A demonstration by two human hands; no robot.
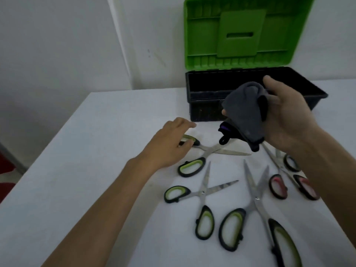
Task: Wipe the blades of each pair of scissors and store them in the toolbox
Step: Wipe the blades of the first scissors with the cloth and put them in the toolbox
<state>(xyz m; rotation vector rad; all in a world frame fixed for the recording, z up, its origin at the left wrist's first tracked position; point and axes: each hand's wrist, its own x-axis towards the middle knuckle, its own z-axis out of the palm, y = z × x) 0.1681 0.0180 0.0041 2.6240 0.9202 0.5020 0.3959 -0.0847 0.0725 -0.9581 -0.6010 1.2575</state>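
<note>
Several pairs of scissors lie open on the white table. My left hand rests over the upper handle of a green-handled pair, fingers curled on it. My right hand holds a grey cloth bunched in the air in front of the toolbox; a small black and purple piece hangs under the cloth. Two more green-handled pairs lie nearer to me. A red-handled pair lies under my right forearm. The black toolbox stands open with its green lid upright.
The toolbox sits at the table's far right, against the white wall. The table's left edge runs diagonally, with something red beyond it on the floor.
</note>
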